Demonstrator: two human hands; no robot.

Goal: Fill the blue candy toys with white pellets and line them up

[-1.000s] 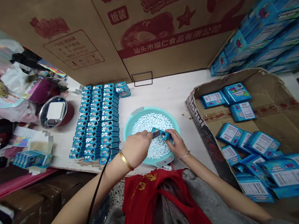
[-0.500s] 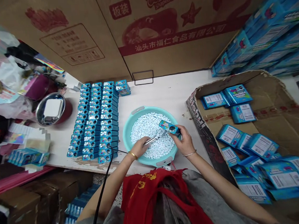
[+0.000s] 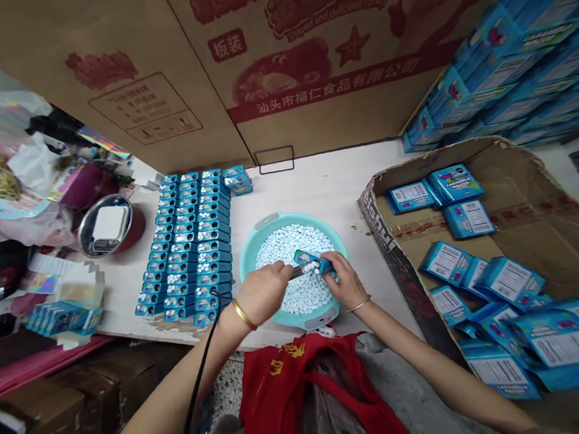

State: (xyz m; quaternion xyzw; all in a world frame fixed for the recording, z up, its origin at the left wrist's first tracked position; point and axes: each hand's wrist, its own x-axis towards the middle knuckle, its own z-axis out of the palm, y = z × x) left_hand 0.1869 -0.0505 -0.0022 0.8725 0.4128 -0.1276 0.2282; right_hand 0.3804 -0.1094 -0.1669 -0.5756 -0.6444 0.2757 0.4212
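A turquoise basin (image 3: 247, 260) in front of me is filled with small pale candies (image 3: 291, 235). Over it my left hand (image 3: 267, 287) is closed round the handle of a metal scoop (image 3: 298, 271), and several candies (image 3: 312, 267) lie on the scoop's end. My right hand (image 3: 345, 281) grips a small blue candy box (image 3: 306, 256), tilted over the basin. The loaded scoop end is right at the box, partly in front of it; whether it touches cannot be made out.
Rows of small blue boxes (image 3: 185, 245) stand left of the basin. An open cardboard carton (image 3: 381, 236) on the right holds blue packs (image 3: 470, 219). Large cartons (image 3: 312, 118) form a wall behind. A metal bowl (image 3: 132, 219) sits at far left, and a black cord (image 3: 198, 378) crosses my left forearm.
My left hand has risen and turned, bringing the scoop with candies up to the box. My right hand has shifted slightly left with the box. The view has tilted a little.
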